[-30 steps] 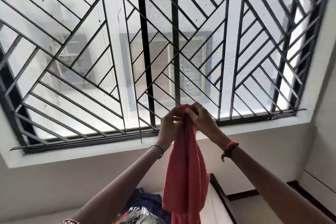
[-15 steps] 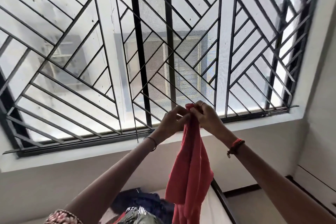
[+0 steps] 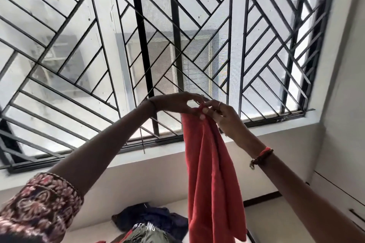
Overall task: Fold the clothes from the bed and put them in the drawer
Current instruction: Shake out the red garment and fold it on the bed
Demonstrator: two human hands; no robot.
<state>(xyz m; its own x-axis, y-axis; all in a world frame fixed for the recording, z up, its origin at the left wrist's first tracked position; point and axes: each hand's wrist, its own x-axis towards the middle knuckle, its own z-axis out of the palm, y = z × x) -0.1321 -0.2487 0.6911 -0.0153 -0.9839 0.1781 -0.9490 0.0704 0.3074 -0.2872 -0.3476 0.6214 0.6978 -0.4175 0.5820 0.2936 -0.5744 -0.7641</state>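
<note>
Fingers (image 3: 206,111) tightly pinch red cloth (image 3: 209,163) at top.

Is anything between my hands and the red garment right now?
Nothing visible. The left hand and right hand both pinch the red garment at its top edge, and it hangs free in front of the window, above the clothes pile.

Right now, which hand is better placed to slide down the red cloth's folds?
Likely right: the right hand pinches the red cloth just above its folds; the left hand reaches sideways, wrist bent.
</note>
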